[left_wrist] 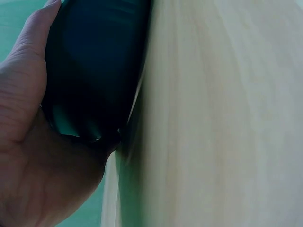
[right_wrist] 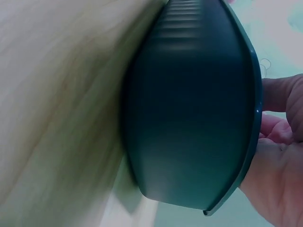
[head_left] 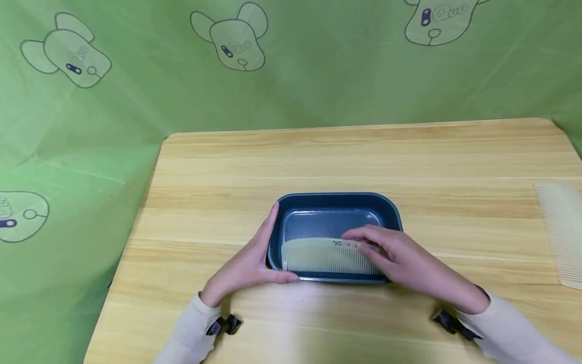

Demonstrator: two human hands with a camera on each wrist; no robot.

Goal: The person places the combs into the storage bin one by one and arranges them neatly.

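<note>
While gripping a tray [head_left: 327, 199] with the left hand [head_left: 247, 263], pinching a comb [head_left: 318, 255] with the right hand [head_left: 402, 253]. Set on wood-grained tabletop [head_left: 354, 162] below both, with green cloth [head_left: 327, 96] beyond.

Green cloth [head_left: 327, 96] behind a table [head_left: 364, 156] suggests a staged booth.

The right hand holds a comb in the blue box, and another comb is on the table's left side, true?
No, the other comb is on the right side of the table, as the head view shows. The right hand holds a comb in the blue box.
</note>
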